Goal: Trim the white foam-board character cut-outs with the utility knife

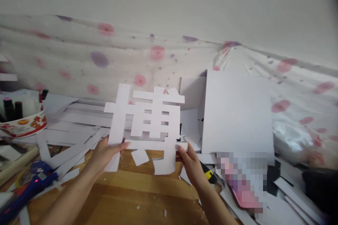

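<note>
— Any writing to read here?
— Only the white paper cutout, itself shaped as the Chinese character 博.
— On the bowl?
— Red and orange pattern, no legible words. Nothing else reads.

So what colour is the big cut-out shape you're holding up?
White. The paper cut-out is plain white all over, seen best in the head view.

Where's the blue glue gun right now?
In the head view, the blue plastic glue gun lies at the lower left on the wooden table, left of the left hand, among white paper strips.
</note>
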Demonstrator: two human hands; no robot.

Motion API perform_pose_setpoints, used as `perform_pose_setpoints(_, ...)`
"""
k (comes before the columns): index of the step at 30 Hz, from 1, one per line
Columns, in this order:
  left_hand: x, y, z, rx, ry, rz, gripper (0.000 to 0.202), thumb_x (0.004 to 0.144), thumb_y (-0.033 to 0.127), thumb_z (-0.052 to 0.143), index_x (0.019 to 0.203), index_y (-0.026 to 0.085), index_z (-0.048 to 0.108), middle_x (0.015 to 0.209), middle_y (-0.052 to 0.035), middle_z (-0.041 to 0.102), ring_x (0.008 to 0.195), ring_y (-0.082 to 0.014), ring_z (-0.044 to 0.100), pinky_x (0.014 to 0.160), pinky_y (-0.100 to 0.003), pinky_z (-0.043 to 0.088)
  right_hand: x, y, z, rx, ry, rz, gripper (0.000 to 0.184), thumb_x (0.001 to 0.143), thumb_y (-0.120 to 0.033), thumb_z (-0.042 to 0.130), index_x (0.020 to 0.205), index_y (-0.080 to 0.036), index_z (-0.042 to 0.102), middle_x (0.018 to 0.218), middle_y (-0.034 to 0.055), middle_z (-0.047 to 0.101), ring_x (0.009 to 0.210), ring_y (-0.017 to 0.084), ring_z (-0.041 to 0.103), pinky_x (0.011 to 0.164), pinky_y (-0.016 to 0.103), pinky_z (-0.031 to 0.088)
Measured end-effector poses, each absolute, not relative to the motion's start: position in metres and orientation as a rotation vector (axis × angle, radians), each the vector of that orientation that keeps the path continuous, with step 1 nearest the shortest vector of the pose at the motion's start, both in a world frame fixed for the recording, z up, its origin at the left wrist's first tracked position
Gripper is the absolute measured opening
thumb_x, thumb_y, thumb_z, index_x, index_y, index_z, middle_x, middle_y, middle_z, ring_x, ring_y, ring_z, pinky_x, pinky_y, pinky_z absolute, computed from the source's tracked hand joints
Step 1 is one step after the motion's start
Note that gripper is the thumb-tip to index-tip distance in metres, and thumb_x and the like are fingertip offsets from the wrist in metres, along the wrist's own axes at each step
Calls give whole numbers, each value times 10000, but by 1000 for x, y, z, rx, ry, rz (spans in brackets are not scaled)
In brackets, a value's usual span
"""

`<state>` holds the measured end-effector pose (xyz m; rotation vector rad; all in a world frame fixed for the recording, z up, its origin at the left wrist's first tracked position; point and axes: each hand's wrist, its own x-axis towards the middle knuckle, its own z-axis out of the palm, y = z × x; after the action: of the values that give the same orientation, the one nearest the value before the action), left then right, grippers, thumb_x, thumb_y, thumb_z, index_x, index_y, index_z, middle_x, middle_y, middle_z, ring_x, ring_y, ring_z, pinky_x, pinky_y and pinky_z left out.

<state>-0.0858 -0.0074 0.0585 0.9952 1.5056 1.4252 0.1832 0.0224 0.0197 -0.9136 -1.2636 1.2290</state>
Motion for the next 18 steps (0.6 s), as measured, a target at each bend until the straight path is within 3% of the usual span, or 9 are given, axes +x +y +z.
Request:
perform_pose_setpoints(6, -87, -6, 56, 1016, 1497, 1443, 330, 499, 337, 785, 718, 163, 611, 604, 16, 630, 527, -121, 545, 513, -228, 439, 184, 24, 18, -914, -1269, 1233, 345, 758, -523, 588, 895, -207, 568, 788, 11, 607, 692, 156, 577, 578, 260, 502)
perform_pose_setpoints(18, -78, -11, 64, 1010, 1584, 1437, 303, 510, 327, 771, 710, 164, 611, 501, 29, 608, 476, -129, 537, 503, -239, 438, 186, 27, 13, -906, -1240, 1273, 315, 781, -501, 577, 871, -199, 559, 758, 19, 606, 688, 170, 584, 593, 277, 503)
